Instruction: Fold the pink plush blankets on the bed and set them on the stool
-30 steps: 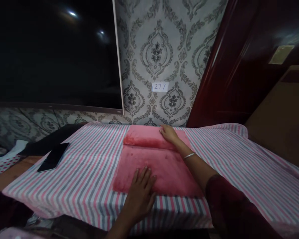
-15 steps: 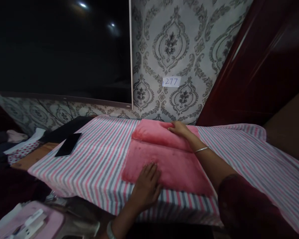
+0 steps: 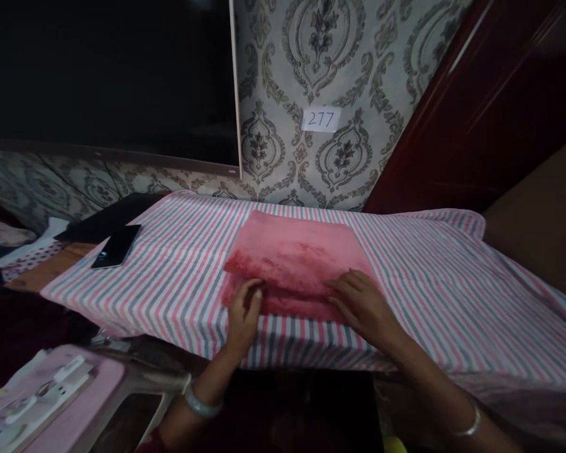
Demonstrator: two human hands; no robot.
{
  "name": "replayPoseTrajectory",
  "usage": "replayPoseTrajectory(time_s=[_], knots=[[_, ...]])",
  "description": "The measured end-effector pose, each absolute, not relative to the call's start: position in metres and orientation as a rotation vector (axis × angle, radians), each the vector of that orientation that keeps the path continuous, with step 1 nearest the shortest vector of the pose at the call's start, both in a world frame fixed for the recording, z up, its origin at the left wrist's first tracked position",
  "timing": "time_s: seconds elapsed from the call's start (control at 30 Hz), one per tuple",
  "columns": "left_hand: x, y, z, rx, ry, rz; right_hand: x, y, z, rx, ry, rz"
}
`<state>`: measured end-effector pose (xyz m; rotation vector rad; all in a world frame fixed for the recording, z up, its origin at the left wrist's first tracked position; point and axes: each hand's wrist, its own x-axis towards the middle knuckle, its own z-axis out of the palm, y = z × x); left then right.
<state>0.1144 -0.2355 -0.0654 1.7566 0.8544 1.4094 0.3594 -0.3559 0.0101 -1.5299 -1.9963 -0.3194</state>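
Observation:
A pink plush towel (image 3: 302,242) lies folded in layers on a striped cloth, with its folded edges facing me. My left hand (image 3: 243,314) is at the left part of the near edge, fingers curled and closed on the upper layer, thumb on the near side. At the right part of that edge, my right hand (image 3: 361,305) has its fingers over the upper layer and its thumb below them, closed on the towel. The fingertips of both hands are partly hidden in the pile.
The striped cloth (image 3: 434,289) covers a table against a patterned wall. A black phone (image 3: 117,246) lies at its left. Behind stands a large dark screen (image 3: 108,82). At the lower left, a pink stool (image 3: 106,377) bears a white power strip (image 3: 51,402).
The towel's far part has been folded over toward me, making a smaller, thicker shape. My right hand came from the far edge to the near edge; my left hand shifted left.

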Motion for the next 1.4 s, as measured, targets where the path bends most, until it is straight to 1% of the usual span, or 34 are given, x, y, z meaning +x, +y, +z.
replayPoseTrajectory(time_s=[0.17, 0.23, 0.3, 0.37, 0.4, 0.47, 0.53, 0.7, 0.8, 0.9, 1.0, 1.07, 1.2, 1.3, 1.4], knots=[[0.085, -0.244, -0.055, 1.553, 0.855, 1.290, 0.390, -0.381, -0.021, -1.597, -1.760, -0.380], [0.074, -0.242, -0.045, 1.601, 0.919, 1.374, 0.403, -0.387, -0.031, -1.657, -1.598, -0.455], [0.066, -0.233, -0.035, 1.702, 1.049, 1.545, 0.410, -0.392, -0.040, -1.750, -1.400, -0.452], [0.061, -0.219, -0.025, 1.790, 1.152, 1.657, 0.413, -0.395, -0.046, -1.852, -1.212, -0.331], [0.060, -0.211, -0.021, 1.816, 1.179, 1.655, 0.414, -0.396, -0.049, -1.895, -1.136, -0.238], [0.060, -0.195, -0.015, 1.850, 1.192, 1.551, 0.413, -0.397, -0.053, -1.942, -1.025, -0.060], [0.062, -0.184, -0.011, 1.865, 1.166, 1.390, 0.413, -0.397, -0.056, -1.941, -0.956, 0.043], [0.070, -0.175, -0.003, 1.876, 1.114, 1.150, 0.416, -0.391, -0.054, -1.867, -0.940, 0.085], [0.076, -0.175, 0.006, 1.845, 1.134, 1.051, 0.420, -0.383, -0.040, -1.800, -0.954, 0.194], [0.081, -0.176, 0.013, 1.716, 1.100, 1.110, 0.425, -0.374, -0.017, -1.660, -0.835, 0.354], [0.082, -0.180, 0.008, 1.565, 1.049, 1.130, 0.427, -0.370, -0.004, -1.507, -0.753, 0.364], [0.078, -0.182, 0.000, 1.523, 1.064, 1.066, 0.426, -0.372, -0.009, -1.514, -0.748, 0.404], [0.068, -0.182, -0.012, 1.529, 1.056, 0.973, 0.419, -0.382, -0.039, -1.580, -0.696, 0.595], [0.067, -0.178, -0.007, 1.556, 1.033, 0.928, 0.416, -0.390, -0.057, -1.545, -0.688, 0.589], [0.071, -0.174, 0.001, 1.648, 1.080, 0.967, 0.418, -0.394, -0.060, -1.564, -0.756, 0.581]])
